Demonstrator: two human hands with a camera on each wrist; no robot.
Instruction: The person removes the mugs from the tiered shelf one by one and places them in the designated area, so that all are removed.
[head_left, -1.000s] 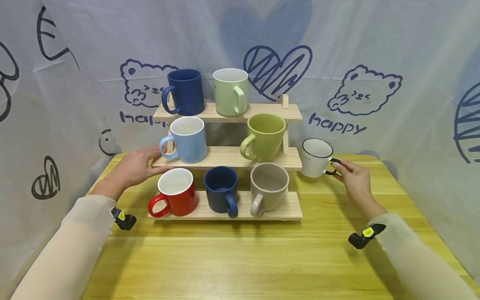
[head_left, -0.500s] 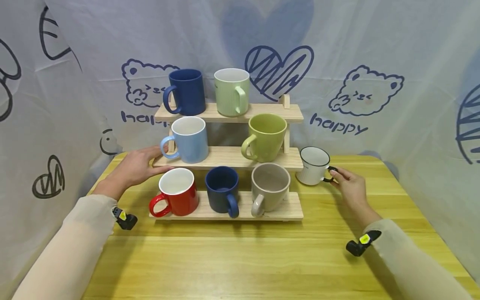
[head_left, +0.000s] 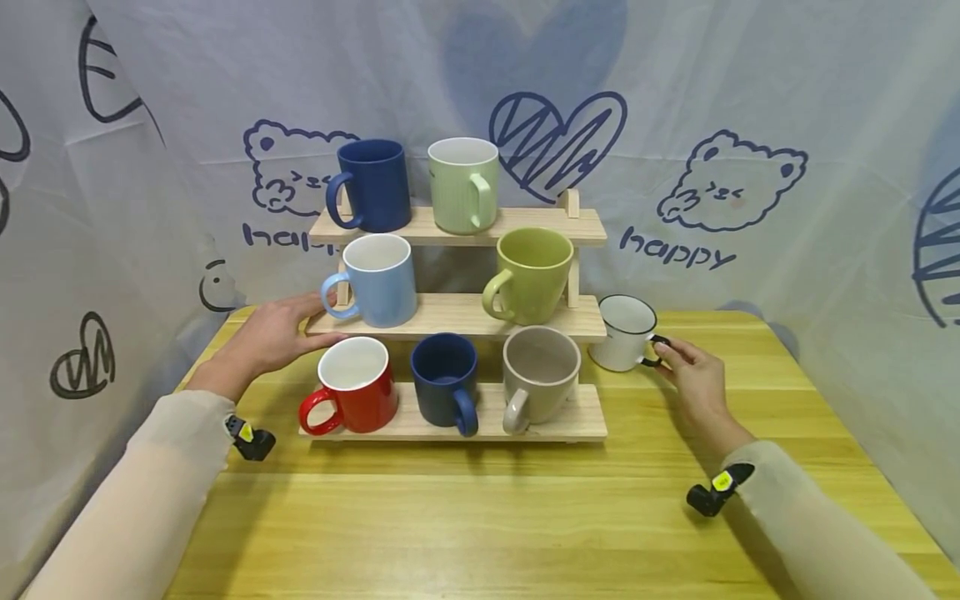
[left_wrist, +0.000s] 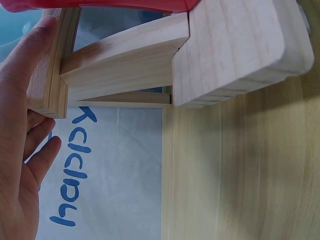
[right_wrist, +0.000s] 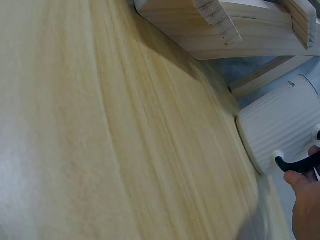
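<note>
My right hand pinches the black handle of a white mug with a dark rim. The mug sits upright at the table's surface beside the rack's right end; the right wrist view shows its ribbed side. At the other end, my left hand holds the middle tier of the wooden display rack. In the left wrist view the thumb lies on the board's upper face and the other fingers sit past its end. A light blue mug and a red mug are close to that hand.
On the top tier stand a dark blue mug and a pale green mug. An olive green mug is on the middle tier. Below are a small navy mug and a beige mug. A printed curtain hangs behind the table.
The white mug has come down and slightly left with my right hand, from raised and tilted to upright at the table. My left hand stays on the rack.
</note>
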